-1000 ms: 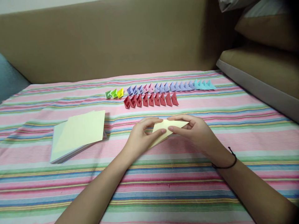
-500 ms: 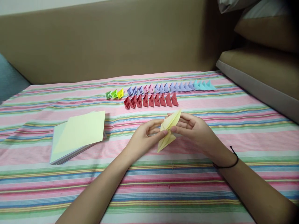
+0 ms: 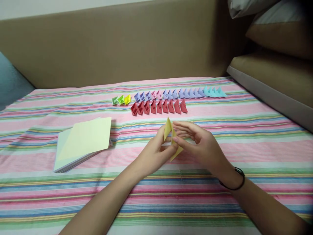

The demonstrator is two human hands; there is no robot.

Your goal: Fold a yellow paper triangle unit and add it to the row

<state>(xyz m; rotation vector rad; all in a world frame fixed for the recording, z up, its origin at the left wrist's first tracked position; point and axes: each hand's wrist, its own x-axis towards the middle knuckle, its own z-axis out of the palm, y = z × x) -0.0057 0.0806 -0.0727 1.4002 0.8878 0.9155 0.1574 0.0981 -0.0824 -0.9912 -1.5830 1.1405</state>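
Observation:
Both my hands hold a folded pale yellow paper piece [image 3: 168, 130] upright above the striped cloth [image 3: 171, 195]. My left hand [image 3: 156, 151] pinches it from the left with thumb and fingers. From the right, my right hand [image 3: 198, 143] grips the same piece, and a black band circles that wrist. A stack of square paper sheets [image 3: 83, 140], pale yellow on top, lies to the left of my hands.
Two rows of small folded paper boats lie beyond my hands: red ones [image 3: 158, 106] in front, green, yellow, purple, pink and light blue ones [image 3: 171, 94] behind. A brown padded wall [image 3: 110, 42] stands at the back, and brown cushions [image 3: 276, 75] are stacked at the right.
The yellow piece was lying flat between my hands; it has been turned up on end and folded narrower. Both hands moved closer together around it.

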